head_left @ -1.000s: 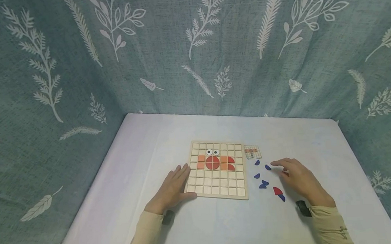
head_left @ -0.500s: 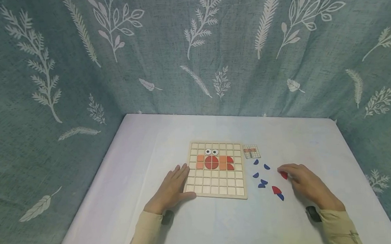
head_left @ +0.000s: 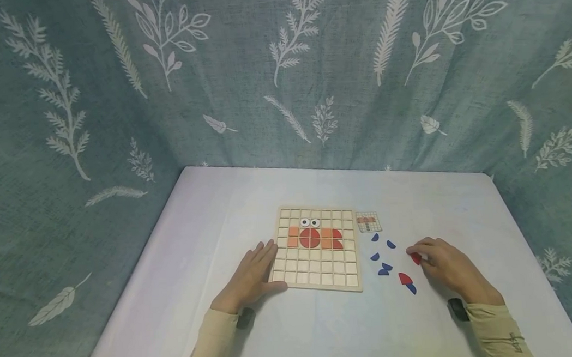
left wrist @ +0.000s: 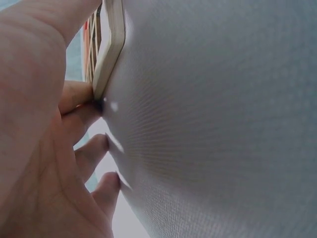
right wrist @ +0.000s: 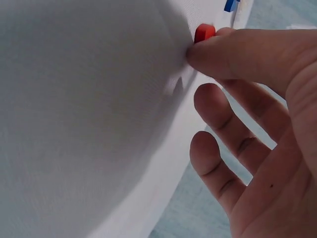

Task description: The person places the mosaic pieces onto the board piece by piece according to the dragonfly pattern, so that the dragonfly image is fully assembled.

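Observation:
My left hand [head_left: 247,282] rests at the near left corner of a wooden grid board [head_left: 316,267], fingers spread along its left side and thumb at the near edge. In the left wrist view, fingers touch the board's rim [left wrist: 113,47]. Set in the grid are two eye tiles [head_left: 310,222], a red disc of quarter pieces [head_left: 310,238], orange squares [head_left: 326,239] and red pieces at the disc's right. My right hand [head_left: 451,266] pinches a red quarter-circle tile [head_left: 416,258] between thumb and index finger, low over the table; its other fingers are loosely bent.
Several small blue rounded tiles [head_left: 375,257] lie between the board and my right hand. Another red tile [head_left: 404,278] touches a blue one [head_left: 411,289]. A small pattern card [head_left: 369,222] lies by the board's far right side. Leaf-printed curtains [head_left: 243,126] surround the white table [head_left: 324,329].
My right hand has drawn back rightward from beside a blue tile, and a red tile now shows between its fingers. It has barely moved in the last half second. My left hand has stayed put.

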{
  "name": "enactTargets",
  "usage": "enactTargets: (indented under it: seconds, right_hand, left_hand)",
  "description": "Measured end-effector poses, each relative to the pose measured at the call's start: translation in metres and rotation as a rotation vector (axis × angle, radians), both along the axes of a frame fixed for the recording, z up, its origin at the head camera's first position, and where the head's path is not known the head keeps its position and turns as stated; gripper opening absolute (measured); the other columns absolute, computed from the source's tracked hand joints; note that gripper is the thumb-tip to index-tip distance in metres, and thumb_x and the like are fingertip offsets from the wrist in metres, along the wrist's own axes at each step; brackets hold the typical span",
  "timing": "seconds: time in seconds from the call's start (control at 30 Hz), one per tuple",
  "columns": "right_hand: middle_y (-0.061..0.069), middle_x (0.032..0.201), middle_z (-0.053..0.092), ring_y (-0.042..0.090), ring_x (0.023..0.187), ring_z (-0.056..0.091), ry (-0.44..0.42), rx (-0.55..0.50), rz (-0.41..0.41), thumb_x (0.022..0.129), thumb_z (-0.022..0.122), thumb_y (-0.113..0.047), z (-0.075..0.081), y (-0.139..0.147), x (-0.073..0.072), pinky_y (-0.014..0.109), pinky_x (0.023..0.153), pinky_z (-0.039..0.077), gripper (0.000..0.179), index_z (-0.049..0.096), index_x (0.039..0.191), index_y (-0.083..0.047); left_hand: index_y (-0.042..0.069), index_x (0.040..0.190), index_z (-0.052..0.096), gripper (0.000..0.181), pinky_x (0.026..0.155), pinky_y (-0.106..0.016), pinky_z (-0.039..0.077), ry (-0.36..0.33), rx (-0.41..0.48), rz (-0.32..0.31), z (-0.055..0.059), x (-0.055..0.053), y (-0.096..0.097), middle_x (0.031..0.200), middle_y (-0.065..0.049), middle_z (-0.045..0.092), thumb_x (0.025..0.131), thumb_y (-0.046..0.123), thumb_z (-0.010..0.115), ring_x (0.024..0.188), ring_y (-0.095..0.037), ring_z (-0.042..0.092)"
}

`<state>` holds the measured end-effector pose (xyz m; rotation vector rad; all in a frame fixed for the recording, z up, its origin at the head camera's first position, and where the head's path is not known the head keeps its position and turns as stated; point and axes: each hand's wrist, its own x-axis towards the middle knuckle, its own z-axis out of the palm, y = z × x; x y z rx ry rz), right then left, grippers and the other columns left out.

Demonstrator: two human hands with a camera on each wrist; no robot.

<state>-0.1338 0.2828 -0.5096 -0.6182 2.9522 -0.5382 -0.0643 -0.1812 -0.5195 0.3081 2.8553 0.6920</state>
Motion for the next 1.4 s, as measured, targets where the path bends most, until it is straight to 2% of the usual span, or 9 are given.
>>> enactTargets:
  seconds: [0.33,0.5,0.6,0.9,1.17,1.27,1.4]
  right_hand:
    - [0.008,0.104,0.068,0.032,0.098,0.065,0.014,0.018,-0.051,0.083,0.082,-0.011,0.004,0.003,0.003,0.058,0.091,0.055,0.026,0.076,0.109,-0.009]
    - [0.013,0.115,0.068,0.037,0.108,0.064,0.015,0.016,-0.055,0.082,0.084,-0.016,0.004,0.002,0.004,0.06,0.096,0.052,0.037,0.073,0.117,-0.009]
    - [0.015,0.119,0.067,0.038,0.112,0.063,0.01,0.018,-0.049,0.083,0.084,-0.015,0.004,0.0,0.003,0.061,0.097,0.051,0.039,0.073,0.12,-0.009]
    - [0.005,0.102,0.07,0.028,0.094,0.067,0.056,0.025,0.011,0.082,0.084,-0.012,0.007,-0.001,0.002,0.055,0.087,0.057,0.023,0.078,0.104,-0.01]
    - [0.006,0.103,0.07,0.028,0.094,0.067,0.076,0.02,0.017,0.082,0.085,-0.014,0.009,-0.003,0.003,0.055,0.088,0.057,0.024,0.078,0.105,-0.012]
    - [0.005,0.104,0.07,0.027,0.094,0.068,0.135,-0.003,0.032,0.081,0.085,-0.015,0.009,-0.011,0.002,0.052,0.087,0.059,0.026,0.078,0.107,-0.013]
    - [0.003,0.102,0.071,0.022,0.088,0.068,0.284,-0.065,0.11,0.078,0.088,-0.015,0.013,-0.031,-0.002,0.044,0.08,0.062,0.031,0.077,0.107,-0.013]
  left_hand:
    - [0.007,0.16,0.027,0.103,0.126,-0.049,0.011,0.021,0.001,-0.005,-0.001,0.001,-0.003,0.167,-0.009,0.021,0.084,0.055,0.075,0.155,-0.031,0.015]
    - [0.006,0.16,0.027,0.103,0.126,-0.05,0.011,0.025,0.008,-0.005,-0.001,0.003,-0.006,0.167,-0.01,0.022,0.084,0.055,0.076,0.154,-0.032,0.015]
    - [0.006,0.16,0.026,0.104,0.125,-0.05,0.011,0.027,0.007,-0.004,-0.001,0.003,-0.007,0.167,-0.01,0.021,0.083,0.055,0.076,0.154,-0.032,0.014]
    - [0.006,0.16,0.027,0.104,0.125,-0.051,0.011,0.028,0.016,-0.011,-0.002,0.001,-0.007,0.167,-0.01,0.022,0.084,0.055,0.076,0.154,-0.033,0.014]
    - [0.007,0.161,0.026,0.103,0.126,-0.05,0.009,0.021,0.027,-0.015,-0.004,-0.001,-0.005,0.167,-0.009,0.02,0.084,0.056,0.074,0.155,-0.031,0.013]
    - [0.007,0.161,0.026,0.103,0.125,-0.05,0.009,0.022,0.027,-0.025,-0.005,-0.001,-0.004,0.168,-0.009,0.02,0.084,0.056,0.074,0.155,-0.031,0.013]
    - [0.007,0.161,0.026,0.103,0.125,-0.05,0.01,0.025,0.015,-0.027,-0.005,-0.002,-0.003,0.168,-0.009,0.021,0.084,0.057,0.074,0.155,-0.031,0.014]
